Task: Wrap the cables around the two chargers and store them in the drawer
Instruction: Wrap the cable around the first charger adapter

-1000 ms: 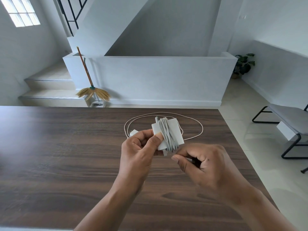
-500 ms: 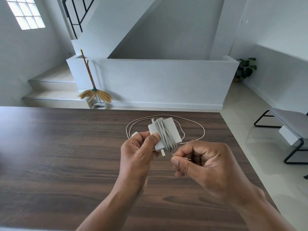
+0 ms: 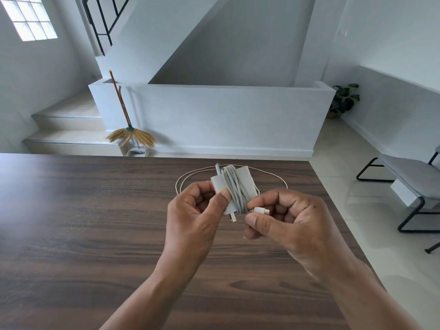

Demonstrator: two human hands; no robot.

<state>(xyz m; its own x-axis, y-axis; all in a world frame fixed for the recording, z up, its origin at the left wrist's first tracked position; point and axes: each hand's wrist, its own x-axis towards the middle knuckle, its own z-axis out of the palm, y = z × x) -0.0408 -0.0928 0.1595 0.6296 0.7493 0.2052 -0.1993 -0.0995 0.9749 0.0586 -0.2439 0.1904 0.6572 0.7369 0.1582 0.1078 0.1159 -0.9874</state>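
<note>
A white charger (image 3: 245, 178) with its grey cable (image 3: 234, 186) wound round its middle is held above the dark wooden table (image 3: 83, 222). My left hand (image 3: 192, 217) grips the charger's left side, thumb on its face. My right hand (image 3: 288, 222) pinches the cable's free end, and the white connector (image 3: 261, 210) shows between thumb and fingers. Behind the charger a second thin white cable (image 3: 273, 176) lies in a loose loop on the table. Its charger is hidden behind my left hand. No drawer is in view.
The table's far edge runs just behind the loop and its right edge (image 3: 333, 208) lies close to my right hand. A grey bench (image 3: 404, 172) stands on the tiled floor to the right. A broom (image 3: 128, 132) leans by the stairs beyond the table.
My right hand has brought the cable's end up beside the charger, and the connector now shows. The left hand has kept its grip and the charger has tilted slightly.
</note>
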